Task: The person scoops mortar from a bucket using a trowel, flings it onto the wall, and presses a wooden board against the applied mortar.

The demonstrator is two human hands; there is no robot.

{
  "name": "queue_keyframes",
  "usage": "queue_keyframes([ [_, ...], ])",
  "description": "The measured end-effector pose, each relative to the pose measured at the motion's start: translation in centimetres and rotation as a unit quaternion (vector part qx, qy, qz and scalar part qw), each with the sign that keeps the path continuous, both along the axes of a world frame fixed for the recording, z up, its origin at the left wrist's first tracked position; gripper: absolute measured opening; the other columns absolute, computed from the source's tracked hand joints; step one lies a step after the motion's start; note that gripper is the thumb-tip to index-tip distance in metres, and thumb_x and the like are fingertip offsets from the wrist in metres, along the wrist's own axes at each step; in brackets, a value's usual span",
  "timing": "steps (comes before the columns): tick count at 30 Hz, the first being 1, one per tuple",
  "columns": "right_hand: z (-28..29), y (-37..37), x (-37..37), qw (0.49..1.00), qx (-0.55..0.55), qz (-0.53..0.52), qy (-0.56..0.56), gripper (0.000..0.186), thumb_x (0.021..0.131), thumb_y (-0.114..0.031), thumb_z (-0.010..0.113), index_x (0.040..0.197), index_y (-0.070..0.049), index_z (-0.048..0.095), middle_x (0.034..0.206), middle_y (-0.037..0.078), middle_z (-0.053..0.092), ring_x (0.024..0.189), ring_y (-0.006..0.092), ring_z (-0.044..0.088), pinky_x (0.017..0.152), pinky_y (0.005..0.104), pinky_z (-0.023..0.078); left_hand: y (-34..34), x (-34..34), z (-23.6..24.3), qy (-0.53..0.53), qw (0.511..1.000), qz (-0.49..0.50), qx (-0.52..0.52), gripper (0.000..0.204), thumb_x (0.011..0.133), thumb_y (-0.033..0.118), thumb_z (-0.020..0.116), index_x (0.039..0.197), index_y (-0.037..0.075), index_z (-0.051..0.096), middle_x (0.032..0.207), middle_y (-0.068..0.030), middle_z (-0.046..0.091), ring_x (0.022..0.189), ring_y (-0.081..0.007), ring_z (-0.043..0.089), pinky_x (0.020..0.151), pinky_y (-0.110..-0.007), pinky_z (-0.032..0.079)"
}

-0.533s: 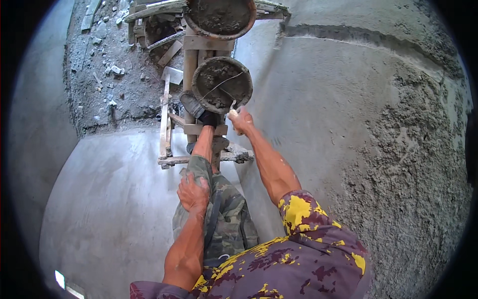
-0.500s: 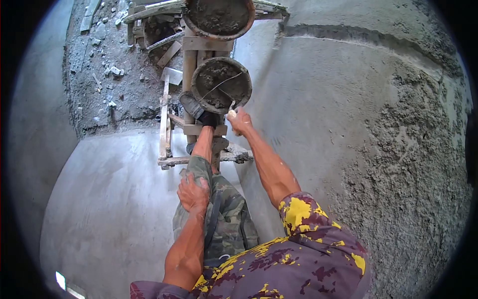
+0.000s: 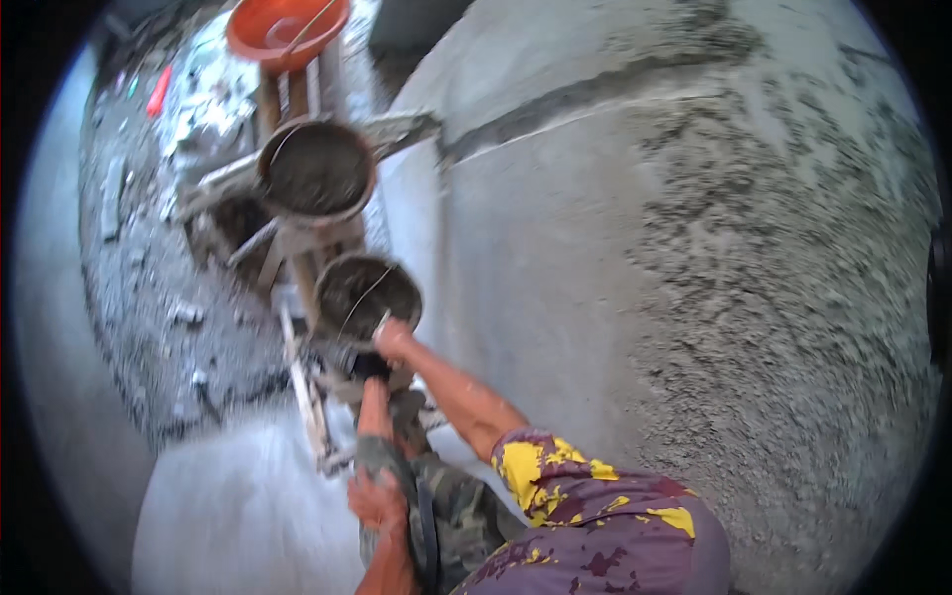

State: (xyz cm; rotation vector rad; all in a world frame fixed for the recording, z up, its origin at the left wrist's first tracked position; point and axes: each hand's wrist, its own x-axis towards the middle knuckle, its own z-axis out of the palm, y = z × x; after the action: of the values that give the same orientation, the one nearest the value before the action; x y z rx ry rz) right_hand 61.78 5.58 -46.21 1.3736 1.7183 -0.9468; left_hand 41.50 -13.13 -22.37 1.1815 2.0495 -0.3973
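Note:
My right hand (image 3: 395, 339) is closed around the handle of a trowel (image 3: 383, 318) at the near rim of a mortar bucket (image 3: 409, 283). Only its curved metal neck shows beyond my fingers; the blade is out of sight. Grey mortar (image 3: 359, 283) lies inside, with a thin wire bail crossing above it. My left hand (image 3: 377, 499) rests on the knee of my camouflage trousers (image 3: 451, 501), fingers apart and holding nothing. My foot in a dark sock (image 3: 371, 365) stands on the planks just below the bucket.
A second mortar-filled bucket (image 3: 317, 171) stands farther along the wooden scaffold (image 3: 302, 263), and an orange basin (image 3: 288, 28) beyond it. To the right rises a wall with smooth plaster (image 3: 535, 258) and rough mortar (image 3: 773, 327). Rubble (image 3: 188, 312) covers the ground left.
My view has swung up and to the right, bringing in the orange basin and more rough wall. The right hand still grips the trowel by the bucket; the left stays on the knee.

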Motion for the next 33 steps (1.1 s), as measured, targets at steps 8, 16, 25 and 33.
queue_keyframes([
  [8, 14.9, -2.8, -7.6, 0.796, -0.129, -0.576, 0.132, 0.032, 0.083, -0.025, 0.051, 0.097, 0.002, 0.063, 0.098, 0.028, 0.064, 0.084, 0.0385, 0.066, 0.069, 0.0456, 0.053, -2.4, -5.4, 2.0, 0.121, 0.991, 0.042, -0.045, 0.047, 0.074, 0.032, 0.068, 0.116, 0.011, 0.062, 0.107, -0.0133, 0.060, 0.097, -0.0323, 0.058, 0.083, -0.043, 0.045],
  [16, 3.7, -5.0, -8.8, 0.982, 0.035, 0.010, 0.187, 0.016, 0.075, -0.018, 0.058, 0.083, -0.008, 0.069, 0.086, 0.018, 0.067, 0.080, 0.0361, 0.065, 0.074, 0.0474, 0.050, -2.6, -3.4, 1.2, 0.070, 0.996, 0.043, -0.044, 0.045, 0.073, 0.038, 0.066, 0.109, 0.010, 0.062, 0.098, -0.0148, 0.060, 0.091, -0.0336, 0.058, 0.076, -0.046, 0.047],
  [25, 5.2, -3.8, -7.3, 0.905, 0.051, -0.410, 0.096, 0.042, 0.086, -0.034, 0.052, 0.103, 0.004, 0.057, 0.101, 0.030, 0.062, 0.100, 0.0456, 0.059, 0.087, 0.0494, 0.048, -1.9, -2.7, 1.2, 0.056, 0.998, -0.034, -0.023, 0.045, 0.079, 0.037, 0.062, 0.116, 0.012, 0.061, 0.109, -0.0139, 0.060, 0.098, -0.0318, 0.058, 0.085, -0.043, 0.045],
  [33, 10.1, -3.3, -6.3, 0.622, -0.179, -0.720, 0.250, 0.035, 0.092, -0.041, 0.047, 0.096, -0.006, 0.050, 0.069, 0.011, 0.055, 0.046, 0.0203, 0.055, 0.037, 0.0362, 0.046, -1.3, -3.6, 1.4, 0.078, 0.995, -0.040, -0.039, 0.045, 0.080, 0.038, 0.061, 0.117, 0.012, 0.061, 0.114, -0.0126, 0.059, 0.101, -0.0301, 0.057, 0.087, -0.042, 0.045],
])
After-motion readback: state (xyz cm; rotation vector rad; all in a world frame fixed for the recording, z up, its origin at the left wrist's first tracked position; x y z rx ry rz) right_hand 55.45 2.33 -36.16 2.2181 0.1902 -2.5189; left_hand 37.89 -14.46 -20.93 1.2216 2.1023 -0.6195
